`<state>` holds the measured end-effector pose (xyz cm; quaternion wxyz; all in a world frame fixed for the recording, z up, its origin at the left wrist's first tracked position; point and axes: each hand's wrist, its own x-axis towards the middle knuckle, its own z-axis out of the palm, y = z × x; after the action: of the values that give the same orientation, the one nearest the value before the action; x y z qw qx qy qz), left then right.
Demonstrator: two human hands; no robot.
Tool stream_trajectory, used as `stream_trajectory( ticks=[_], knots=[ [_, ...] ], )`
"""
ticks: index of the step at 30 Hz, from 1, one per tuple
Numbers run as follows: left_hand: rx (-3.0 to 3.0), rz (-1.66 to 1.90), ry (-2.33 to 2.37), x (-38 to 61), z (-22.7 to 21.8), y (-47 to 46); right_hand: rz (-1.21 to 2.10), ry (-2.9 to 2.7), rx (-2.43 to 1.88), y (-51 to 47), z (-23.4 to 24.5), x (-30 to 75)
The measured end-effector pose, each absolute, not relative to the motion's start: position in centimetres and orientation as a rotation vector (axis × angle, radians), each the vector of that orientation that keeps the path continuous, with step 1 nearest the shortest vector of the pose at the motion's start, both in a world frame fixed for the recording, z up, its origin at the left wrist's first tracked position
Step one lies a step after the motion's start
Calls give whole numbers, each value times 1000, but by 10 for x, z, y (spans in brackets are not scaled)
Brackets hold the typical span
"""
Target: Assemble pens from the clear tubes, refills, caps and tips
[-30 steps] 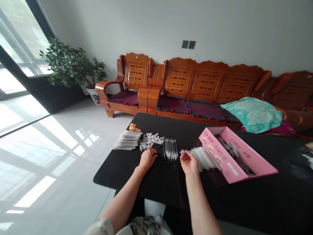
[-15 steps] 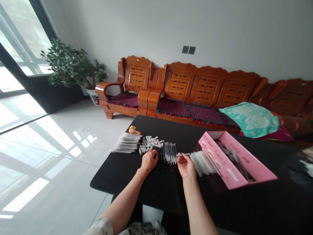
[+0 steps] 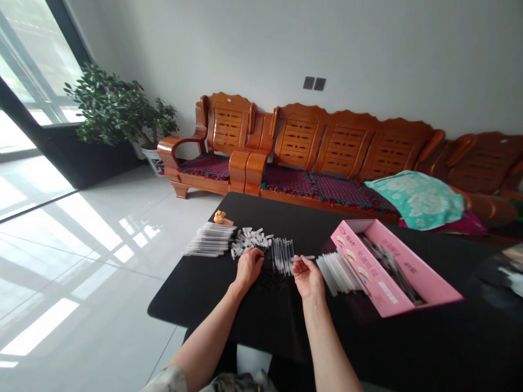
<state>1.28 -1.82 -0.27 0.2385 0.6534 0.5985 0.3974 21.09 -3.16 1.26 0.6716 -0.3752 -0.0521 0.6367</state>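
The right hand (image 3: 307, 279) pinched a slim clear plastic tube (image 3: 304, 257) steadily between its fingertips above the black counter (image 3: 196, 296), while the loosely curled left hand (image 3: 249, 268) lay just beside a heap of small black parts (image 3: 272, 279).

A carved wooden sofa (image 3: 343, 141) with red cushions stands near a potted plant (image 3: 118, 106).

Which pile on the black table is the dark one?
The heap of tiny black pieces beside the left hand; the white caps and clear tubes nearby are all pale.
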Motion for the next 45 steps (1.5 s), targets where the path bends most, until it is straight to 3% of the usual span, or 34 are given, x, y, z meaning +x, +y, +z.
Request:
stream_trajectory(
  ticks=[6,12,45],
  knots=[
    [946,1336,1043,16,11,-16,1441,-186,-813,-35,16,202],
    [650,1281,809,21,24,-28,1431,-272,-799,-38,26,186],
    [756,1328,814,38,26,-44,1300,-433,-874,-45,37,171]
  ],
)
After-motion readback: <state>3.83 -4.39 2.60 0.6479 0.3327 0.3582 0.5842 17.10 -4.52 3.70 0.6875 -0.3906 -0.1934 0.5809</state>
